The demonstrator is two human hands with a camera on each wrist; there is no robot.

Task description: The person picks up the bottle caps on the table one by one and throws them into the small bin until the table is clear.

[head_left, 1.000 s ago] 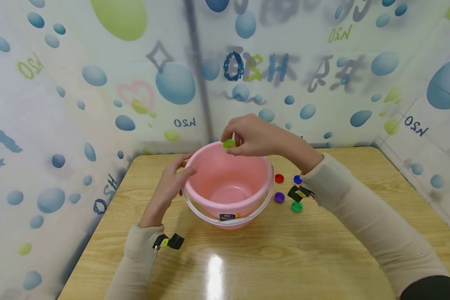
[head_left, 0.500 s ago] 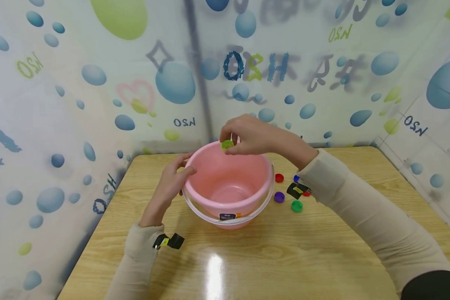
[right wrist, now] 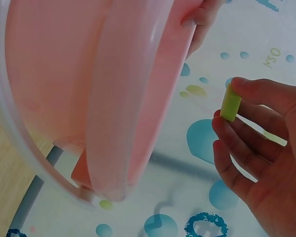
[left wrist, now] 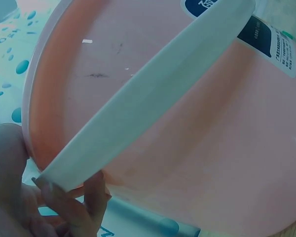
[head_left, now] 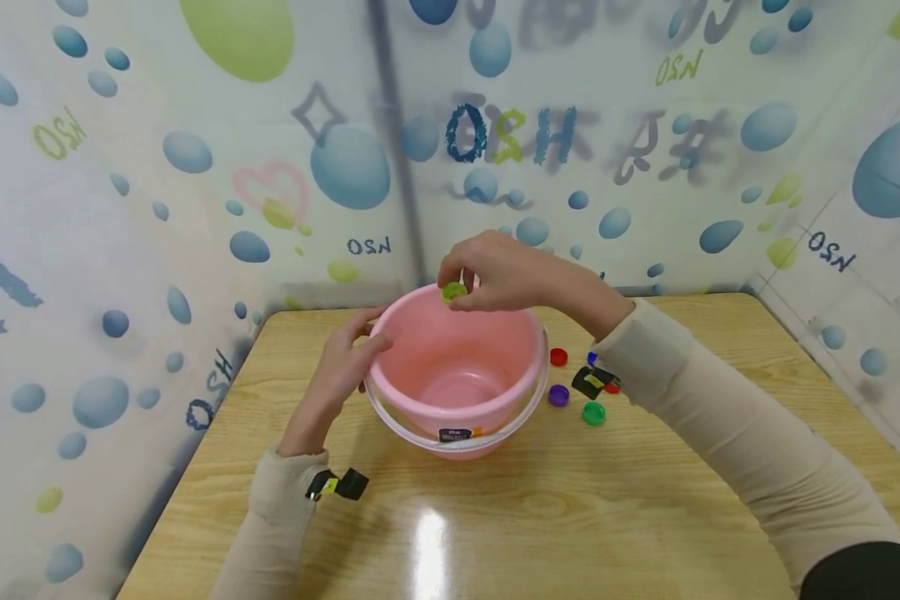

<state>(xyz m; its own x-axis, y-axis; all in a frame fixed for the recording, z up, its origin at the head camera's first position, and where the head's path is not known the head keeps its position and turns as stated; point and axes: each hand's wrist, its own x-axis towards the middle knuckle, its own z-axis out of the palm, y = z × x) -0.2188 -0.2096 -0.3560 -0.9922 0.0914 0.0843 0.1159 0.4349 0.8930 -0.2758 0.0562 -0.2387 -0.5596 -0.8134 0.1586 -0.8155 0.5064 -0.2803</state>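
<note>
A pink plastic bucket [head_left: 457, 342] stands on the table, tipped somewhat toward me. My left hand [head_left: 345, 354] grips its left rim, thumb over the inside edge and fingers outside. The white handle [head_left: 457, 446] hangs down at the front; in the left wrist view, fingers lie by the handle's [left wrist: 148, 94] end. Above the bucket's far rim, my right hand [head_left: 498, 271] pinches a yellow-green bottle cap [head_left: 453, 292] between thumb and fingertips. The right wrist view shows that cap [right wrist: 231, 103] edge-on, apart from the bucket. Nothing is visible on the bucket's inner floor.
To the bucket's right lie a red cap [head_left: 558, 357], a purple cap [head_left: 558, 395] and a green cap [head_left: 593, 413]. A blue cap [head_left: 592, 358] and another red cap [head_left: 612, 387] are partly covered by the right wrist camera and sleeve. A patterned curtain rises behind the table [head_left: 540, 517].
My right hand has shifted slightly left with the yellow-green cap, and a second red cap now shows beside the wrist camera. The left hand and bucket have stayed put.
</note>
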